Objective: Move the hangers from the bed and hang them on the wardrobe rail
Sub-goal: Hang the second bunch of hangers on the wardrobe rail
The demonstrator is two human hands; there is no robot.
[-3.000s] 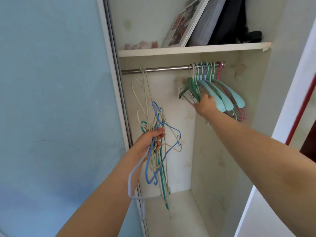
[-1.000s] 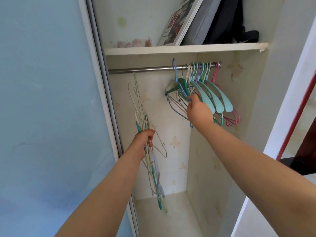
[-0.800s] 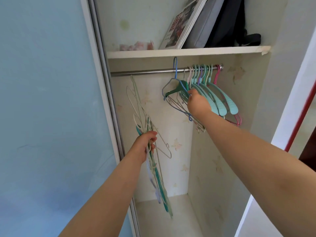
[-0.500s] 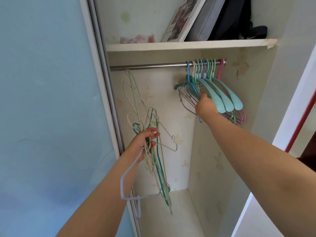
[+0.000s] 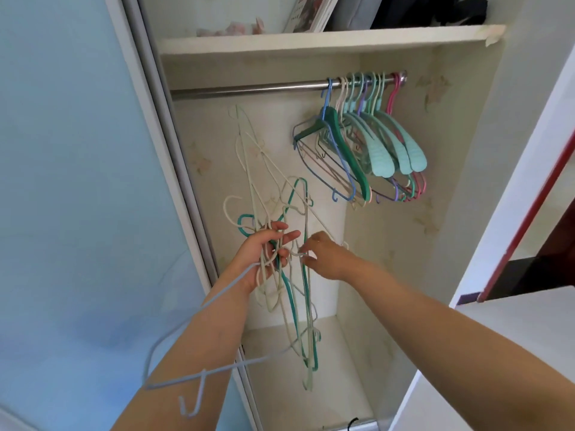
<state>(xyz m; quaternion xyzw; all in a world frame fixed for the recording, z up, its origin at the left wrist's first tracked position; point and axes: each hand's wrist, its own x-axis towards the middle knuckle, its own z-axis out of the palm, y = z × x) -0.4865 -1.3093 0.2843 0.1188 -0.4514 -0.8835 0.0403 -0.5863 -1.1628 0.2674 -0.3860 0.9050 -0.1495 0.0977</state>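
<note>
A row of plastic and wire hangers (image 5: 367,150) — teal, blue, pink, purple — already sits bunched at the right end of the steel wardrobe rail (image 5: 249,88), so part of the job looks done. What remains is the tangled bundle of thin cream, green and pale-blue wire hangers (image 5: 289,275), gripped in the closed left hand (image 5: 264,253) in front of the open wardrobe. The right hand (image 5: 323,253) pinches a cream wire at the bundle — judging by that, separating one comes next. The bed is out of view.
</note>
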